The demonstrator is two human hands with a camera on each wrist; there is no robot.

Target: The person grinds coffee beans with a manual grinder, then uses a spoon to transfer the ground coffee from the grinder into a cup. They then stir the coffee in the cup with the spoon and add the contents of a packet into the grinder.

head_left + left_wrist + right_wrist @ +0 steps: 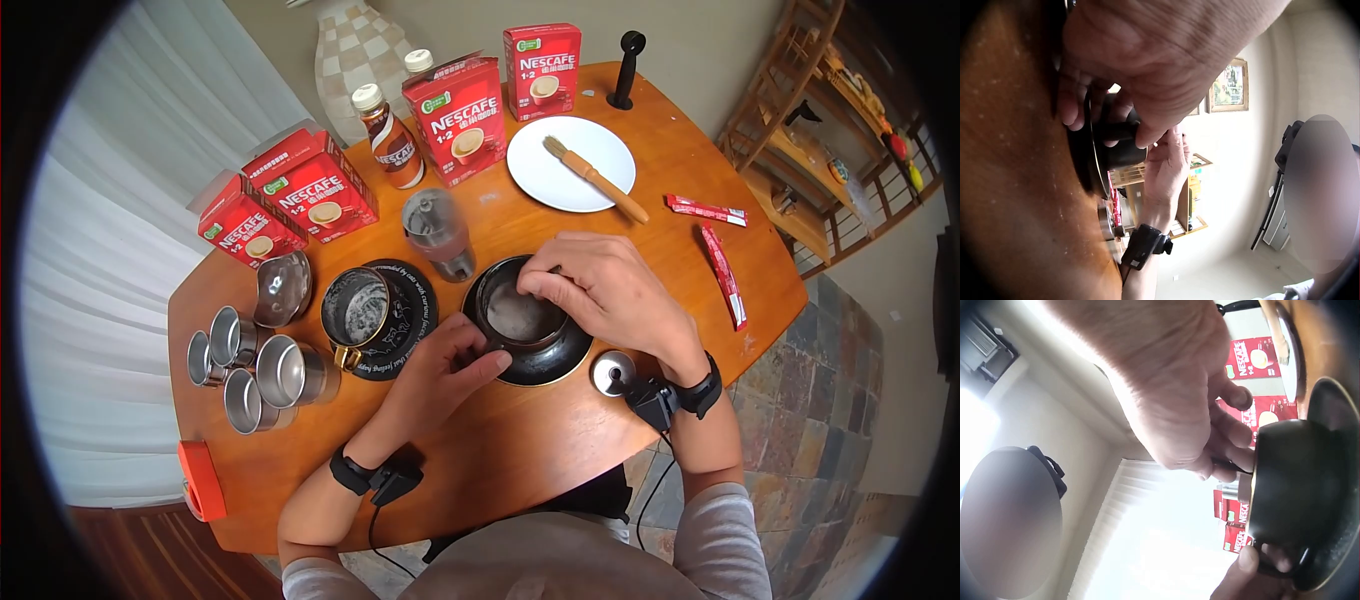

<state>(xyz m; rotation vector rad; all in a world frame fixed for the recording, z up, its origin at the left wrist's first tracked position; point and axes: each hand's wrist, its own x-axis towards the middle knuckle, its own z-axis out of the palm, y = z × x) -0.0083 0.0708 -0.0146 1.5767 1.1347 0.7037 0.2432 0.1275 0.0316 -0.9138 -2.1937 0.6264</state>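
A black cup (521, 312) with a thin gold rim stands on a black saucer (548, 368), pale liquid inside it. My left hand (440, 372) is at its near left side, thumb and fingers about the cup's handle (1272, 561). Over the far right of the rim, my right hand (605, 295) has its fingers bent down and pinches a thin dark utensil handle (1230, 465); its lower end is hidden. To the left, a second black cup (356, 306) with a gold handle and residue inside sits on a printed black saucer (405, 340).
Behind the cups stand a clear grinder-like cylinder (437, 232), a coffee bottle (392, 140) and several red coffee boxes (460, 120). A brush (590, 180) lies on a white plate (535, 150). Sachets (722, 275) lie right; metal cups (290, 370) stand left. A metal disc (612, 373) is by my right wrist.
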